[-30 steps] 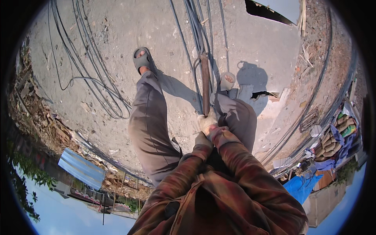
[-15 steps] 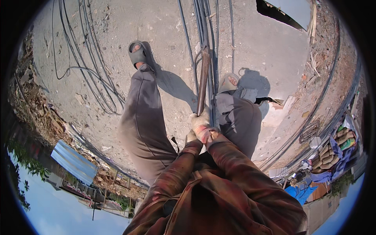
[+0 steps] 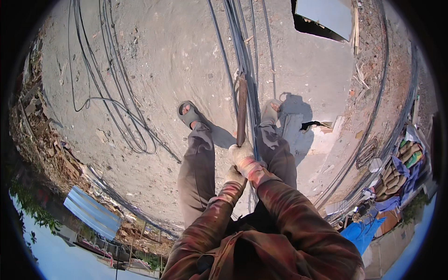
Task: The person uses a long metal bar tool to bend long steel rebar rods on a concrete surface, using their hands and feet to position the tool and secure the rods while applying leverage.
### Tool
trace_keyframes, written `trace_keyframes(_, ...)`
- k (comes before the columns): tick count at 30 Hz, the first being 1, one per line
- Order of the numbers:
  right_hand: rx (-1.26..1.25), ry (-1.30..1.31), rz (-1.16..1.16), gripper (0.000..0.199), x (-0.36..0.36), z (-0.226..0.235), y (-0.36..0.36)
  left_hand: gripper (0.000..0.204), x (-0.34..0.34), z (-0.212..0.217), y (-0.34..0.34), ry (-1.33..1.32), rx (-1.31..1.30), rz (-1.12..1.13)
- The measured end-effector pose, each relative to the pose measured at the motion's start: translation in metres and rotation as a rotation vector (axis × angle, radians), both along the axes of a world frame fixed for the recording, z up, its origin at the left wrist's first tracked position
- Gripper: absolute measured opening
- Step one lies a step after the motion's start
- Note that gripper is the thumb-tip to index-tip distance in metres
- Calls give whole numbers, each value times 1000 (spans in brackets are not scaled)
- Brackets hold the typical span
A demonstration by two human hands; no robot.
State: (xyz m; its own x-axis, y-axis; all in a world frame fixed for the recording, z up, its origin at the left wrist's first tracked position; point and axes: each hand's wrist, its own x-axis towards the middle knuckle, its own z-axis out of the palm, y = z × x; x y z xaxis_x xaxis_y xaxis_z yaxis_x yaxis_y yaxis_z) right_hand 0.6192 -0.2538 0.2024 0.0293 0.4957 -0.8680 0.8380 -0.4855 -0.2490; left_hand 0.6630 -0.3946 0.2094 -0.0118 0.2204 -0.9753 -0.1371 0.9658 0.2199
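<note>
My right hand (image 3: 242,154), in a dusty pale glove, is wrapped round the near end of a long brown metal pipe (image 3: 241,112). Just behind and below it, my left hand (image 3: 234,175), also gloved, is closed at the same end; its fingers are partly hidden by the right wrist. From my hands the pipe runs away between my feet. Its far end meets a bundle of long grey rods (image 3: 240,39), where a small forked or hooked part shows. How that end joins the rods is too small to tell.
My sandalled feet stand either side of the pipe, the left (image 3: 187,114) and the right (image 3: 271,111). Loose looped lines (image 3: 126,116) lie at left. A broken hole (image 3: 316,125) is by my right foot; a larger dark opening (image 3: 317,29) lies far right. Rubble (image 3: 368,79) borders the slab.
My left foot has come inward, closer to the pipe, and nearer to me. Both hands keep their hold on the pipe, which now stands a little lower in view.
</note>
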Motion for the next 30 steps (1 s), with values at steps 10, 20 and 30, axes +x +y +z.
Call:
trace_keyframes(10, -303, -12, -214, 10, -36, 53, 47, 39, -71, 88, 94, 2, 126, 519)
trace_keyframes(20, -131, -47, 107, 35, -38, 28, 56, 31, -105, 121, 135, -168, -209, 638)
trace_keyframes(30, -489, 0, -142, 31, -58, 78, 121, 35, -98, 131, 177, -26, -202, 513)
